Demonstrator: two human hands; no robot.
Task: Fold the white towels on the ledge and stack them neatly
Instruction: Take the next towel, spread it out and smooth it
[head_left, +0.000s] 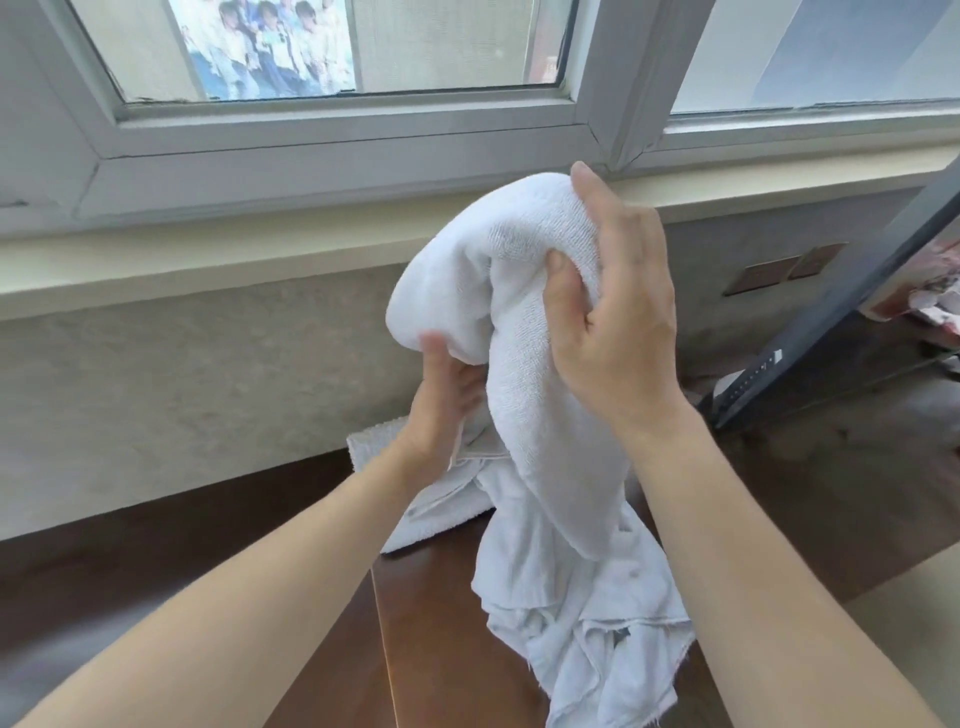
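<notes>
A white terry towel (524, 332) hangs bunched in the air in front of the window. My right hand (618, 306) grips its top, thumb tucked into a fold. My left hand (441, 395) holds a fold of it from below on the left. The towel's lower end trails down onto a crumpled thin white cloth (582, 623) lying on the dark wooden ledge (291, 545). Another white towel (410, 483) lies flat on the ledge behind my left wrist, partly hidden.
A cream window sill (208, 249) and grey window frame run along the back above a pale wall. A dark slanted bar (841, 312) rises on the right. Patterned fabric (930, 291) sits at the far right edge.
</notes>
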